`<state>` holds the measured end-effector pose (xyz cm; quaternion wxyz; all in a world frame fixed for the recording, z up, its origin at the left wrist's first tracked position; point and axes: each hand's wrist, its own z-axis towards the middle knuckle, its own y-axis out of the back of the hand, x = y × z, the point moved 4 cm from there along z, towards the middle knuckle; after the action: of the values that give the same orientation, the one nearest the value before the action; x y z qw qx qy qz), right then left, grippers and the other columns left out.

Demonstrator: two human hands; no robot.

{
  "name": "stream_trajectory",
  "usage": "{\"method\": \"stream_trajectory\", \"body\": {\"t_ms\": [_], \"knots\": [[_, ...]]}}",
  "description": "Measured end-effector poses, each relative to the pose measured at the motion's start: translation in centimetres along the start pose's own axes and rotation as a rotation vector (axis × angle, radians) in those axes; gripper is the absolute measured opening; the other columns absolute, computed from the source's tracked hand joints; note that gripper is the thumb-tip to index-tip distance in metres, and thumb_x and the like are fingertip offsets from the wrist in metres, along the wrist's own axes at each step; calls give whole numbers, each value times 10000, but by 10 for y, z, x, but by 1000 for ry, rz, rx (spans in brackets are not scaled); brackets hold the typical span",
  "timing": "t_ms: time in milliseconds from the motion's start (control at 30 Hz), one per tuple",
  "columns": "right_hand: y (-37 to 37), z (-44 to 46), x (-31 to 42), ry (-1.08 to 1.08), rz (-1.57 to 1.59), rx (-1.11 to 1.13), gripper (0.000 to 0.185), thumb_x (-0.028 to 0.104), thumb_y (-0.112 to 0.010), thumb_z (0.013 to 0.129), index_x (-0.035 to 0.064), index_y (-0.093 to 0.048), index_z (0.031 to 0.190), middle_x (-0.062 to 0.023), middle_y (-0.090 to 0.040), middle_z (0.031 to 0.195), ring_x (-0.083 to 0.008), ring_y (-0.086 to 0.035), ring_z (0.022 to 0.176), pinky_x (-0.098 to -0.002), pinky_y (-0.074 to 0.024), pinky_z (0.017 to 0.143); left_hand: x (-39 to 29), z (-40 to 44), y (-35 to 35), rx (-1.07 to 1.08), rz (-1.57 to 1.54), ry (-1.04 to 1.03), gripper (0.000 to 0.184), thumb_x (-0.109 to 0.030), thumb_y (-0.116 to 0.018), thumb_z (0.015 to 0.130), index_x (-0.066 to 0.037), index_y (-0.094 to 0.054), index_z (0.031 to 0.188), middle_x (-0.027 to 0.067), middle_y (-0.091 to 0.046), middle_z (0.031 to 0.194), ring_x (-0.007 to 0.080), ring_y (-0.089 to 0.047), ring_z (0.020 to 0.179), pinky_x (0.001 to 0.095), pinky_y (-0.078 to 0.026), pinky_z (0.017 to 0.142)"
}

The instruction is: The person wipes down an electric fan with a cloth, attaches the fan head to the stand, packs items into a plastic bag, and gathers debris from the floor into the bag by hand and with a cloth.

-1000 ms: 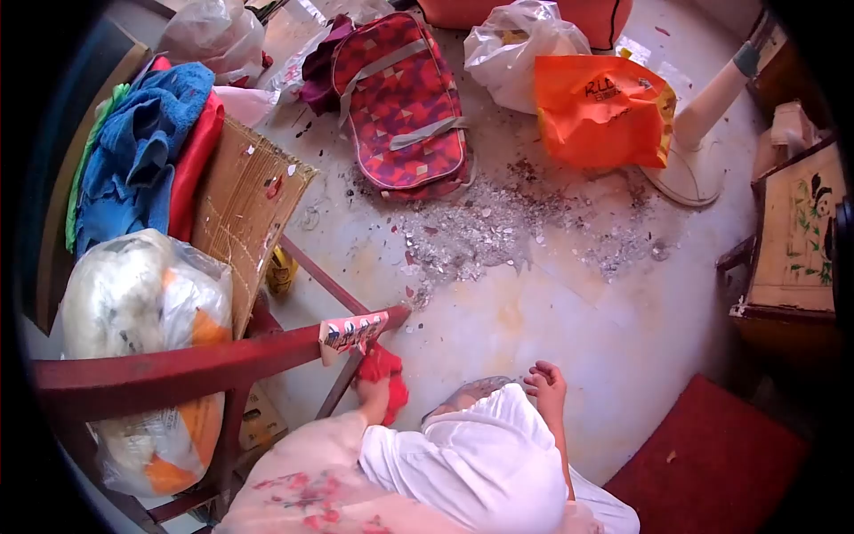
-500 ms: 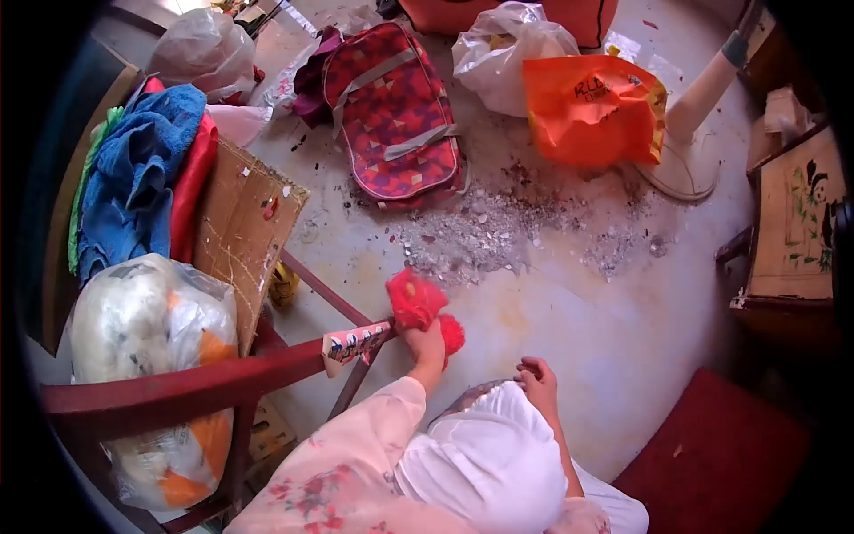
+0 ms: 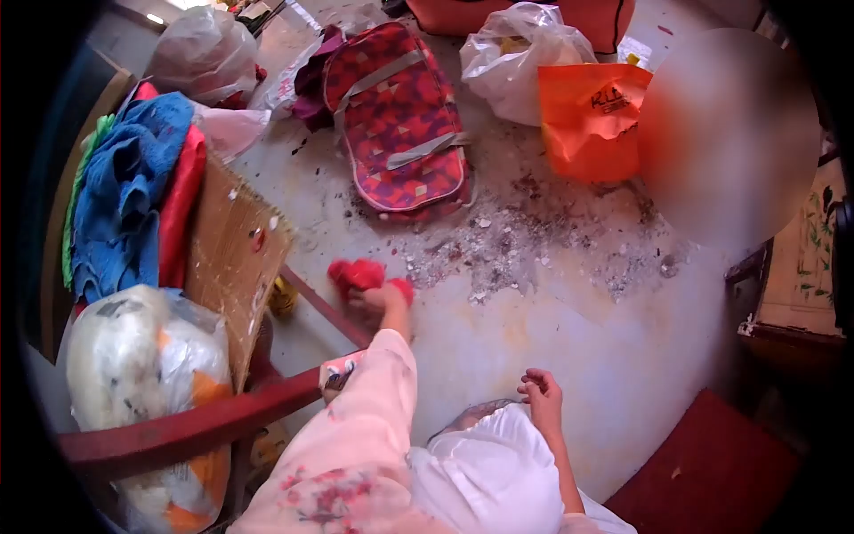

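Note:
My left hand (image 3: 388,297) is closed around a crumpled red cloth (image 3: 358,274), some of which bulges out on both sides of the fingers. It is beyond the end of a dark red wooden armrest (image 3: 196,418), over a thinner red bar (image 3: 325,307). My sleeve hides part of a pink printed label (image 3: 338,372) on the armrest's end. Near my knee in white trousers (image 3: 480,467), my right hand (image 3: 543,393) hangs with loosely bent, parted fingers and nothing visible in them.
Grey-white flakes (image 3: 489,254) litter the floor before a red patterned bag (image 3: 400,120). Beyond lie an orange bag (image 3: 587,125) and a white plastic bag (image 3: 525,53). A blue towel (image 3: 129,187), cardboard (image 3: 236,258) and a stuffed clear bag (image 3: 133,356) crowd the left. A blurred patch covers the right.
My left hand has moved left and forward with the red cloth, away from the armrest's end. My right hand stays by the knee. A blurred patch now covers the upper right.

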<state>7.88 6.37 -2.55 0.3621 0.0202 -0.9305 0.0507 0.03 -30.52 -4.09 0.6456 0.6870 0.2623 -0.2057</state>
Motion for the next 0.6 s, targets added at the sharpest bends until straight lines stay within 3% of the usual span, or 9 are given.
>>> {"method": "stream_trajectory", "body": {"t_ms": [67, 100, 167, 200, 233, 367, 467, 533, 600], "knots": [[2, 5, -3, 4, 1, -13, 280, 48, -530, 860, 18, -593, 1132, -105, -646, 1016, -147, -641, 824, -255, -493, 632, 38, 36, -27, -243, 205, 112, 677, -106, -606, 792, -1, -321, 1397, 300, -347, 1415, 476, -478, 1194, 514, -373, 1037], [1, 9, -2, -12, 21, -19, 279, 48, -532, 860, 16, -594, 1129, -104, -646, 1015, -146, -640, 822, -254, -492, 630, 11, 20, -27, -173, 431, -9, 698, -114, -619, 784, -3, -310, 1401, 299, -391, 1392, 479, -492, 1179, 518, -372, 1035], [-7, 13, -2, -50, 55, -11, 275, 49, -534, 859, 14, -597, 1125, -102, -647, 1014, -146, -639, 819, -253, -490, 627, -2, 6, -68, 122, 352, -11, 666, -145, -664, 755, 9, -395, 1344, 254, -518, 1296, 427, -547, 1137, 475, -408, 1002], [-12, 20, -7, -33, 3, 0, 274, 62, -536, 864, 18, -598, 1127, -98, -649, 1013, -149, -640, 826, -259, -490, 641, -25, -18, -75, 390, 34, -117, 595, -172, -710, 723, 21, -499, 1245, 206, -613, 1167, 355, -596, 1084, 411, -445, 945], [-17, 22, -2, -3, 5, 33, 276, 66, -537, 865, 21, -598, 1130, -98, -649, 1014, -150, -641, 827, -263, -491, 649, -43, -43, -77, 314, -122, -375, 512, -161, -732, 712, 30, -565, 1157, 191, -627, 1133, 293, -610, 1060, 362, -461, 898], [-14, 18, 23, 33, -3, 67, 273, 84, -538, 873, 32, -595, 1135, -94, -652, 1020, -152, -645, 823, -268, -495, 679, -5, -59, -53, 496, -449, 14, 379, -222, -715, 757, -20, -640, 1069, 187, -686, 997, 323, -650, 976, 430, -487, 844], [11, 21, 4, 10, -5, -45, 249, 102, -553, 883, 34, -595, 1119, -77, -657, 1005, -148, -645, 805, -258, -490, 653, 95, -60, -34, 181, -67, -171, 301, -147, -705, 754, -40, -643, 1029, 110, -675, 965, 247, -648, 866, 398, -495, 754], [16, 28, -5, 19, -22, -102, 245, 104, -557, 882, 35, -599, 1113, -74, -659, 997, -147, -645, 795, -256, -491, 652, 89, -92, -55, 259, 81, -37, 303, -94, -722, 730, -47, -624, 1012, 52, -652, 927, 193, -633, 789, 381, -502, 678], [15, 29, -10, 40, -61, -81, 250, 116, -565, 883, 37, -601, 1118, -73, -662, 988, -143, -649, 798, -258, -493, 652, 28, -142, -82, 554, -178, 166, 368, -131, -741, 722, -18, -584, 1034, 64, -635, 942, 208, -624, 779, 388, -505, 673]]}}
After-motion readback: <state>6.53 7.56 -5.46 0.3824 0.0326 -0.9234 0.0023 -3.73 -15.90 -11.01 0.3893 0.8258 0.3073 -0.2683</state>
